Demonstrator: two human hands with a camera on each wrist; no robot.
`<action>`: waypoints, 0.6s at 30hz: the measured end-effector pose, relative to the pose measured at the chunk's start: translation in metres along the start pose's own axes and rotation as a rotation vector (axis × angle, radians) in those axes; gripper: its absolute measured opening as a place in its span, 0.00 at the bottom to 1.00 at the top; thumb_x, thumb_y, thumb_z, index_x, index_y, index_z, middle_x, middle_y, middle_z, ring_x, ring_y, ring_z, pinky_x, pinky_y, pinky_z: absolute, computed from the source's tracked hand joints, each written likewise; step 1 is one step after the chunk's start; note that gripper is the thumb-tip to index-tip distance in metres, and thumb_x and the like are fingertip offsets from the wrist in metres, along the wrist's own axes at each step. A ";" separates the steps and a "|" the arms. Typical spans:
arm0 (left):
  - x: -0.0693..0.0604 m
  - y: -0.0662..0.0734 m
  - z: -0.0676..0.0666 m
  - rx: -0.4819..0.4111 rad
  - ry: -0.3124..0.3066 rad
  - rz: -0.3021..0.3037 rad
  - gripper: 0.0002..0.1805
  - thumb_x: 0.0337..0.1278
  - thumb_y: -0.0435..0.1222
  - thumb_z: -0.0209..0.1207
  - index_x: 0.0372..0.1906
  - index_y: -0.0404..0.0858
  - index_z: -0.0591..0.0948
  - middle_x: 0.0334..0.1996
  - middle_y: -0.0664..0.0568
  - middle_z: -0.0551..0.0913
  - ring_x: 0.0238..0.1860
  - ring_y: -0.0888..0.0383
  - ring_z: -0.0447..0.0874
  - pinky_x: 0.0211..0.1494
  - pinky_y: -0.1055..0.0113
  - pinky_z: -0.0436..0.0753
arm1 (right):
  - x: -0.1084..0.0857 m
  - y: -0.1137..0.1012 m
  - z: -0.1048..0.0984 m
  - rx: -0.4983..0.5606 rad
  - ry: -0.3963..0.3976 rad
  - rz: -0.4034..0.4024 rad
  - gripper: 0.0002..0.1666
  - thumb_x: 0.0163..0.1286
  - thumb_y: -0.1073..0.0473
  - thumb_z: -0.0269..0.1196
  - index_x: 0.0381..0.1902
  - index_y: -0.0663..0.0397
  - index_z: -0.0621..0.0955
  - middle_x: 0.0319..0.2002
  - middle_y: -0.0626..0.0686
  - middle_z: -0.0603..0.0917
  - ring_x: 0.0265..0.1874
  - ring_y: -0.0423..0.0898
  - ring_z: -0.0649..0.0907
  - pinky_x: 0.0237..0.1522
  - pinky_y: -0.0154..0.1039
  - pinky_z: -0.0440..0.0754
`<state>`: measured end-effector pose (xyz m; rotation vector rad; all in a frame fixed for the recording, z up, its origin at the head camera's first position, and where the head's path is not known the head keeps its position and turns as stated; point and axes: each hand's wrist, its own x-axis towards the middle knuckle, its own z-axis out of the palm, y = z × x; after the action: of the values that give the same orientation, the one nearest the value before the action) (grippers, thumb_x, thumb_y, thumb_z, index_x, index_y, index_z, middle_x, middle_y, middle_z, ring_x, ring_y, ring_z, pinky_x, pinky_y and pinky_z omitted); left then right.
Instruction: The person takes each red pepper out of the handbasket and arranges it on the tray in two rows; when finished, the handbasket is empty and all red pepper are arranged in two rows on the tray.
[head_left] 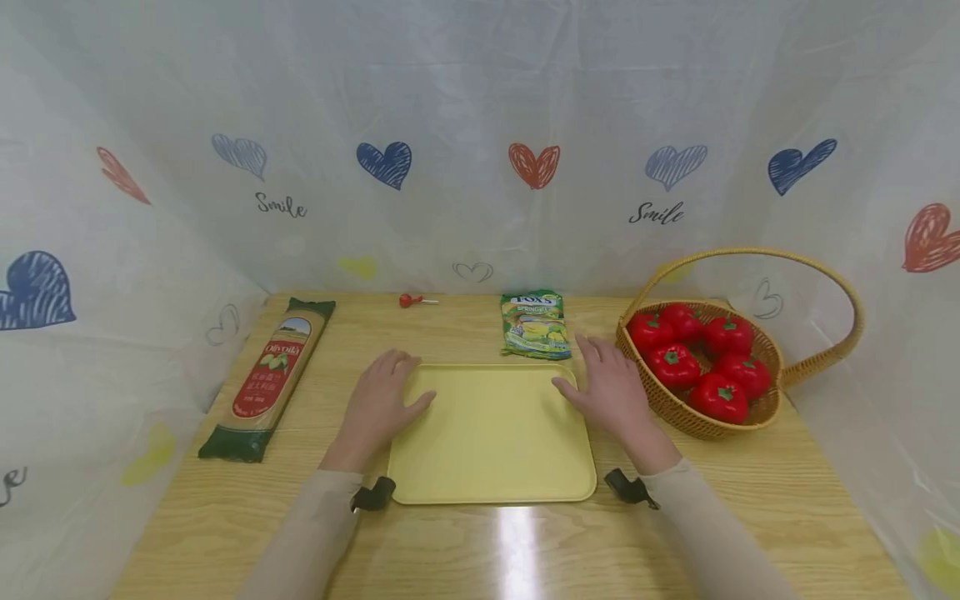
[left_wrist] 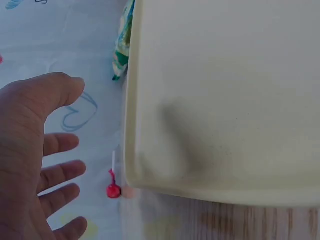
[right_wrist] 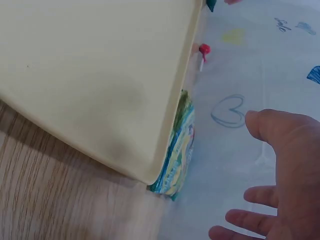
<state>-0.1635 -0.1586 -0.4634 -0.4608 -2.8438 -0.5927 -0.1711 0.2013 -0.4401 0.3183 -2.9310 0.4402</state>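
Observation:
A yellow rectangular tray (head_left: 491, 433) lies on the wooden table between the two hands. My left hand (head_left: 381, 400) is at its left edge with fingers spread, holding nothing; the left wrist view shows that hand (left_wrist: 30, 150) beside the tray (left_wrist: 225, 100), thumb and fingers apart. At the tray's right edge is my right hand (head_left: 611, 392), fingers extended and empty. In the right wrist view the hand (right_wrist: 290, 170) appears apart from the tray (right_wrist: 100, 75). A green candy bag (head_left: 536, 325) lies behind the tray, near the right fingertips.
A long pasta packet (head_left: 273, 375) lies at the left. A red lollipop (head_left: 407, 300) is at the back edge. On the right stands a wicker basket (head_left: 693, 421) with a tall handle, holding several red peppers (head_left: 720, 398). A plastic sheet with printed hearts hangs around the table.

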 end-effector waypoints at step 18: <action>-0.016 -0.012 0.005 -0.133 -0.084 -0.094 0.35 0.64 0.48 0.66 0.66 0.28 0.73 0.66 0.33 0.73 0.68 0.36 0.70 0.70 0.42 0.71 | -0.012 0.018 -0.015 0.168 0.007 0.043 0.47 0.69 0.42 0.66 0.75 0.64 0.65 0.63 0.70 0.74 0.63 0.67 0.74 0.63 0.65 0.75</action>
<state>-0.1535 -0.1705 -0.4763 -0.3839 -2.9312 -0.8015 -0.1614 0.2249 -0.4326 0.2738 -2.9045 0.6940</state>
